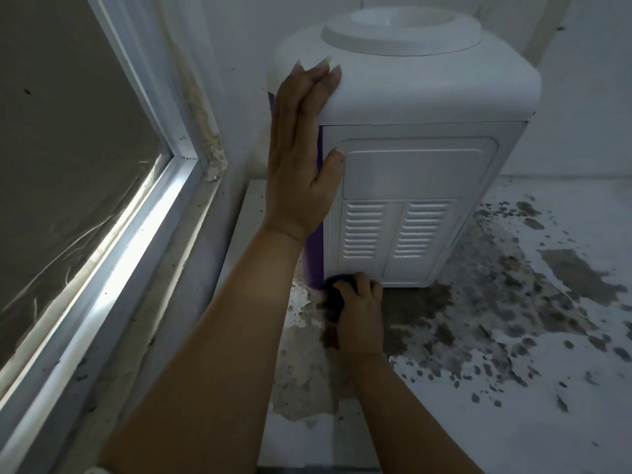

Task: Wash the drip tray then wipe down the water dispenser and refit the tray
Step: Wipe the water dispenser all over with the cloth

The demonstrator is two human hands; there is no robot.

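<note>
Nearest the camera: two bare forearms reaching forward and down. The right hand [359,304] is at the base of the water dispenser [410,165], fingers curled round a dark cloth or sponge [333,299], pressing it against the lower corner where the white vented side panel [396,230] meets the purple front strip [314,254]. The left hand [301,148] lies flat and open against the upper corner of the dispenser, fingertips over the edge of the white top cover [427,80], thumb on the side panel; it looks like a bracing hold.

The dispenser stands upright on a white surface [513,388] with large patches of worn, mottled grey-brown. No bottle sits in the top collar [403,29]. A white-framed window [113,234] lies to the left.

Drip tray: not visible anywhere in view; the dispenser's front face is turned away from the camera.

Progress, judged: the wipe-down is under way, at the bottom of the side panel. Whether the tray is washed cannot be told. Refitting appears still to come.
</note>
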